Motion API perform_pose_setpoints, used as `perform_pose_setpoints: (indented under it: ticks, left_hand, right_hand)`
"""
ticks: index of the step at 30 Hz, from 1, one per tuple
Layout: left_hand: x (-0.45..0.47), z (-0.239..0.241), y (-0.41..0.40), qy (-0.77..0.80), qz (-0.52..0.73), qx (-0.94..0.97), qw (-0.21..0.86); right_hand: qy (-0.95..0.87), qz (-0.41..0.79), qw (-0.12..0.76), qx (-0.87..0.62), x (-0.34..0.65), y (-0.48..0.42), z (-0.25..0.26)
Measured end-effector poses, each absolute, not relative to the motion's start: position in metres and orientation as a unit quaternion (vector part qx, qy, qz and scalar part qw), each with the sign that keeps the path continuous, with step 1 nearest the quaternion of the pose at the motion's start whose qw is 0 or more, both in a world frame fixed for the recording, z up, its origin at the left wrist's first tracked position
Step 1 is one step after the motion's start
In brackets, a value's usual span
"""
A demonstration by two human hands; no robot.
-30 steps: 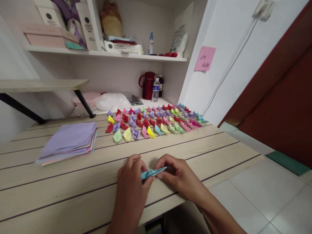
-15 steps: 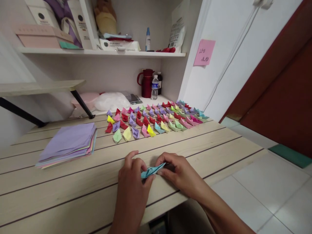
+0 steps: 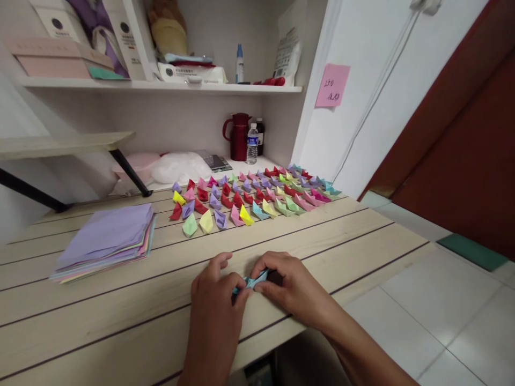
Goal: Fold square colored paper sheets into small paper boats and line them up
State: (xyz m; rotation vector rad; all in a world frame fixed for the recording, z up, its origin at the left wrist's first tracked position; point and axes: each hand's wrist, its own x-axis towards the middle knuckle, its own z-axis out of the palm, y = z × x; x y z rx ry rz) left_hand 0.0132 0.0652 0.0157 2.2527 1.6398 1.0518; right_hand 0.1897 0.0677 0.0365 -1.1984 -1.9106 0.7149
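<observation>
A light blue folded paper boat [image 3: 251,281] is held just over the wooden table [image 3: 132,316], between both hands. My left hand [image 3: 217,297] pinches its left end with thumb and index finger, the other fingers curled above. On the other end, my right hand [image 3: 287,284] closes thumb and fingers. My fingertips cover much of the boat. Beyond the hands stand several rows of small paper boats [image 3: 259,210] in red, purple, pink, yellow, green and blue.
A stack of coloured paper squares [image 3: 107,236], purple on top, lies at left. Behind the boats are a clear water bottle [image 3: 252,145], a dark red jug [image 3: 240,136] and a plastic bag [image 3: 181,167]. A small raised shelf [image 3: 68,143] stands at the left back.
My fingers have closed further over the light blue boat, hiding more of it, and my hands have come slightly closer together. The whole view has shifted a little.
</observation>
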Motion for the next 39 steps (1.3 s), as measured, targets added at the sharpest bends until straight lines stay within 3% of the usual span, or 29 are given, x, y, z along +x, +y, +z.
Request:
perform_pose_setpoints:
  ticks: [17, 25, 39]
  left_hand:
    - [0.018, 0.029, 0.062, 0.502, 0.284, 0.815, 0.051]
    - [0.016, 0.028, 0.064, 0.486, 0.293, 0.823, 0.038]
    - [0.013, 0.017, 0.062, 0.436, 0.328, 0.838, 0.005]
  right_hand:
    - [-0.746, 0.275, 0.399, -0.457, 0.193, 0.065, 0.038]
    - [-0.697, 0.353, 0.388, -0.488, 0.190, 0.071, 0.036]
    - [-0.749, 0.309, 0.380, -0.447, 0.195, 0.070, 0.034]
